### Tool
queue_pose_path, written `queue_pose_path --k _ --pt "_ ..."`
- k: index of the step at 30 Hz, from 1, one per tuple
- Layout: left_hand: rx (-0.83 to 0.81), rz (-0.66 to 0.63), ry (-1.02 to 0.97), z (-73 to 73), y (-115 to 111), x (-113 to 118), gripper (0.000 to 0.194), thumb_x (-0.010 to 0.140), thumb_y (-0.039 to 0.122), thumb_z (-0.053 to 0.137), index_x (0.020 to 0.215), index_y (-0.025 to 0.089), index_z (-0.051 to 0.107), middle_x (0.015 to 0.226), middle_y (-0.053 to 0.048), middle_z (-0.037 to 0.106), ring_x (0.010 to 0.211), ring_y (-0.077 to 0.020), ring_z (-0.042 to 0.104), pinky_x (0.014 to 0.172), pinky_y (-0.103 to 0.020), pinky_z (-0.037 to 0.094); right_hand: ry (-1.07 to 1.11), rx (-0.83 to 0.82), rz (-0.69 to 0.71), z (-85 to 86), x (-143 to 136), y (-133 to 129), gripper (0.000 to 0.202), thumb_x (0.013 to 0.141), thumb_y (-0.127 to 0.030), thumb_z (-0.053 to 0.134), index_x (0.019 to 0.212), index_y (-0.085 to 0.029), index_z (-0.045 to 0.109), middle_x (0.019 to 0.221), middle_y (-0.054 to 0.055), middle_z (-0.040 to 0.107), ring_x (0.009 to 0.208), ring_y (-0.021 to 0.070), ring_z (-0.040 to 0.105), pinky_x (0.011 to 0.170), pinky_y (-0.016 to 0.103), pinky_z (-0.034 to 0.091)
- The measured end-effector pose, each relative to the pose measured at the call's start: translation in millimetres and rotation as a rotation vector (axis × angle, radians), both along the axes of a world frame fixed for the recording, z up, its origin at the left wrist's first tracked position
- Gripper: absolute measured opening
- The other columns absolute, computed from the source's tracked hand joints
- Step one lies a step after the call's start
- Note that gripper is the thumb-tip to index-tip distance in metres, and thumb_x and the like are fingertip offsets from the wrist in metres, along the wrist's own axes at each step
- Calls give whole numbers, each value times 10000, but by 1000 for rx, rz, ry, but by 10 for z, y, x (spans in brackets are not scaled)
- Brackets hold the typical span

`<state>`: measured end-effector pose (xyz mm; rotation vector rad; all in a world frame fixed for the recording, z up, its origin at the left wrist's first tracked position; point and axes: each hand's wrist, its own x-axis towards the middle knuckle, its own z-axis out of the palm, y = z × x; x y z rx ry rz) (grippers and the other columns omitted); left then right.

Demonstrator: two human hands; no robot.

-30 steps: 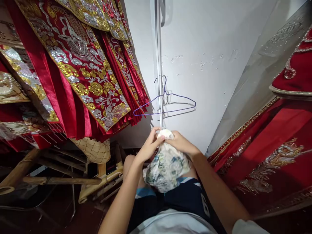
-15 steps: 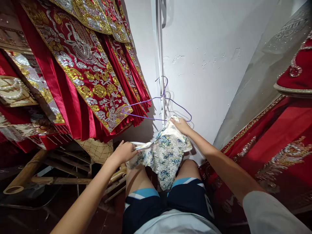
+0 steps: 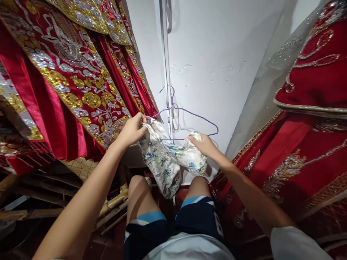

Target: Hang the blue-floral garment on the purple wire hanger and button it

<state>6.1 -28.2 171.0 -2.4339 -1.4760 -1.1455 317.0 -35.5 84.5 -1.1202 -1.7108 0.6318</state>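
Note:
A white garment (image 3: 162,164) with a blue and green floral print hangs between my hands above my knees. My left hand (image 3: 134,129) is closed on its upper left part, right at the left end of a purple wire hanger (image 3: 193,113). The garment's left side overlaps that end of the hanger. My right hand (image 3: 202,144) pinches the garment's right part, just below the hanger's lower bar. The hanger's right end is bare. Its hook points up beside a white vertical rail (image 3: 166,61).
Red garments with gold and silver sequins (image 3: 92,97) hang at the left, over a bamboo frame (image 3: 114,202). At the right hangs a red beaded garment (image 3: 292,144) near clear plastic sheeting. A white wall (image 3: 211,43) stands ahead.
My left hand has moved up to the hanger's left end, carrying the garment's edge onto it. The garment has swung left and bunched up. The view has shifted to the right.

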Motion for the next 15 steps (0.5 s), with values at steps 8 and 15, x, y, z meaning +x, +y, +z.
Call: queue_pose_path --k 8,15 --pt "21 24 -3 -149 162 55 255 848 206 435 997 211 642 976 -76 701 911 -255 615 831 -320 441 41 298 -142 90 360 -251 849 738 -258 718 1521 -217 394 782 15 666 709 217 608 698 341 485" --pt "78 48 50 -257 194 82 233 922 221 367 924 201 599 877 -86 573 866 -255 550 791 -353 420 -84 145 -198 327 777 106 350 726 -465 729 822 -129 748 613 14 589 580 174 536 557 289 391"
